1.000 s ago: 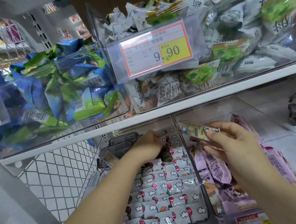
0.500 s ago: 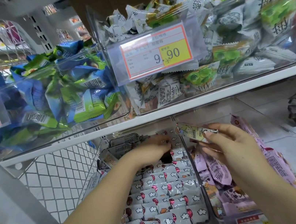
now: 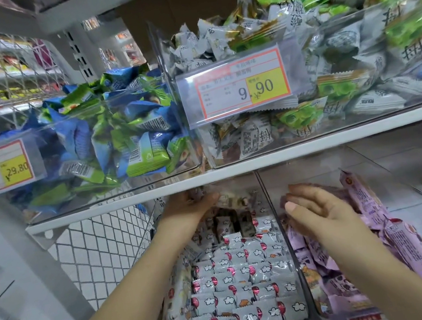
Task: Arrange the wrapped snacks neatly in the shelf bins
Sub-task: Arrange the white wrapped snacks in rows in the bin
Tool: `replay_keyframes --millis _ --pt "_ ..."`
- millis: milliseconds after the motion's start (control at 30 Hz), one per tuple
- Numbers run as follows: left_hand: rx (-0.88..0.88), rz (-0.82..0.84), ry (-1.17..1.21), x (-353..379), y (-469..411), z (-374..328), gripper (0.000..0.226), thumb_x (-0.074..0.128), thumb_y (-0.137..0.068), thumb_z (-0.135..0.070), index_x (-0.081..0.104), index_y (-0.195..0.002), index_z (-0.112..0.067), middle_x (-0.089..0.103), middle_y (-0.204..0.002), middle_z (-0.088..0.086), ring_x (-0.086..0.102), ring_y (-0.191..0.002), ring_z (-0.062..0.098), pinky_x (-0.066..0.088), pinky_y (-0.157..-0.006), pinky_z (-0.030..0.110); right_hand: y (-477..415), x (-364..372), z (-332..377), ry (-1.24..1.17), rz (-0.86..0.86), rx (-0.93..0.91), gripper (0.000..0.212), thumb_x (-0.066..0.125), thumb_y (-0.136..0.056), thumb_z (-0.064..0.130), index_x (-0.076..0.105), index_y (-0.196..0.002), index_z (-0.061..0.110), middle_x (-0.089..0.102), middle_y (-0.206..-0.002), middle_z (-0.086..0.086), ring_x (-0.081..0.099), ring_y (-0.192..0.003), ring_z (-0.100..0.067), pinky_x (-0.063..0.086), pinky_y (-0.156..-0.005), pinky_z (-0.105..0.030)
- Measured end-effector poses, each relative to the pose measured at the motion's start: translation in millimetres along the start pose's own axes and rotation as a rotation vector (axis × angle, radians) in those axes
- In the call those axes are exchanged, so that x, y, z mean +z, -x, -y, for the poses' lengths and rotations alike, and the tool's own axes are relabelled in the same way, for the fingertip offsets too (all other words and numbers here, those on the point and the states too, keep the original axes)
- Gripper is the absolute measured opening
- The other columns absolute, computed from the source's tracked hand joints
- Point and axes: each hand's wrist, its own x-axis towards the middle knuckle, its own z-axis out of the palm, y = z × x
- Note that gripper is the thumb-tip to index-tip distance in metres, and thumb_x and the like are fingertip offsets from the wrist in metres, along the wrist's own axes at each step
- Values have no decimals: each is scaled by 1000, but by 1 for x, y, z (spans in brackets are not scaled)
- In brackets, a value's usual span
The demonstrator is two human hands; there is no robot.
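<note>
My left hand (image 3: 189,207) is right at the back of the left bin (image 3: 275,221), tucked under the shelf (image 3: 312,148) edge. The fingers are bent against a blurred wrapper there, and I cannot tell whether they have hold of it. Nearer me, beside my forearm, the white snacks (image 3: 238,279) lie in flat, tidy rows, with a dark gap just below my fingers. Over in the right bin (image 3: 414,206), my right hand (image 3: 318,206) hovers with its fingers straight and loose, gripping nothing, palm turned left. It is just over the purple snacks (image 3: 402,240), which lie heaped beneath and beyond it, leaning on one another.
</note>
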Motion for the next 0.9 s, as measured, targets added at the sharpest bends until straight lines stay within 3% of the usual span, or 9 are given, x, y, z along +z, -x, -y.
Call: replay_keyframes --millis 67,233,433,533,633,767,900 --pt "44 -78 -120 -3 0 3 38 67 -81 -41 53 -108 -19 59 -100 -8 52 -80 2 39 -59 3 -1 0 -3 53 22 35 32 63 -86 15 58 -118 19 64 -117 2 60 -106 -8 44 -95 -28" --pt "35 79 -233 12 -3 3 31 71 -79 -33 51 -102 -28 52 -92 -17 48 -77 -5 36 -53 7 -3 5 -11 132 56 74 28 63 -87 15 60 -115 18 65 -112 3 61 -101 -6 45 -81 -15" --pt "51 380 -427 45 -17 0 32 59 -89 -36 54 -116 -21 57 -116 0 54 -96 15 44 -78 26 -5 5 -13 163 29 76 22 62 -88 18 63 -109 19 69 -102 4 63 -93 -6 44 -69 -16" --pt "32 458 -428 48 -27 0 38 57 -91 -37 54 -124 -20 55 -128 -1 57 -104 17 46 -90 29 -6 5 -13 186 16 69 18 61 -88 20 64 -107 21 69 -100 5 62 -89 -3 42 -57 -6" --pt "18 510 -389 45 -32 1 34 58 -90 -39 55 -120 -22 55 -127 -3 55 -107 16 45 -96 35 -6 3 -13 236 9 45 18 60 -89 23 63 -107 24 67 -100 9 60 -88 1 39 -50 1" --pt "41 481 -404 44 -30 2 26 57 -91 -35 57 -112 -20 57 -116 -8 56 -102 16 46 -91 31 -5 5 -12 253 10 39 19 60 -89 24 64 -107 26 67 -99 11 60 -88 2 39 -51 -2" --pt "75 257 -313 32 -29 4 14 52 -93 -30 56 -94 -16 60 -102 -5 60 -92 20 50 -82 32 -5 4 -12 217 32 48 17 61 -89 21 65 -105 24 69 -99 6 63 -90 -5 43 -56 -4"
